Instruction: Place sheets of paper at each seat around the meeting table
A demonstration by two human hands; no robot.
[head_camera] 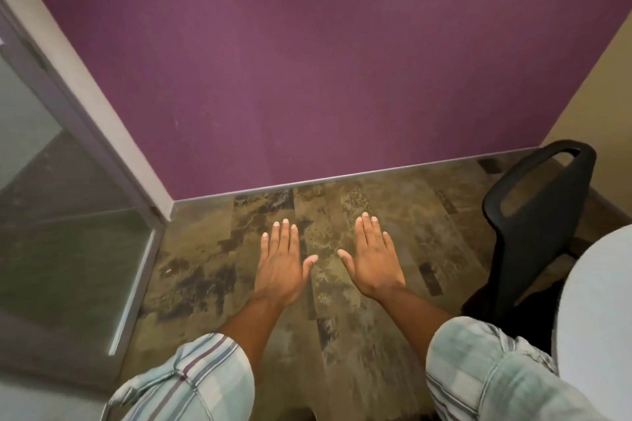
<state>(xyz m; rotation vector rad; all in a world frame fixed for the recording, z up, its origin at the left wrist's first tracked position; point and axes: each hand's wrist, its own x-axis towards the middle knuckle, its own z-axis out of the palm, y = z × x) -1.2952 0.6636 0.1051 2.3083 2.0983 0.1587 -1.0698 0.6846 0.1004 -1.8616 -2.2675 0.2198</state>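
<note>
My left hand [282,261] and my right hand [372,258] are stretched out in front of me, palms down, side by side over the floor. Both hold nothing and their fingers are spread. A rounded white edge of the meeting table [595,318] shows at the right border. A black office chair [537,222] stands at the table, to the right of my right hand. No sheets of paper are in view.
A purple wall [307,61] faces me, meeting the mottled brown floor [342,335] just beyond my hands. A glass door with a grey frame [85,215] stands at the left. A beige wall is at the far right.
</note>
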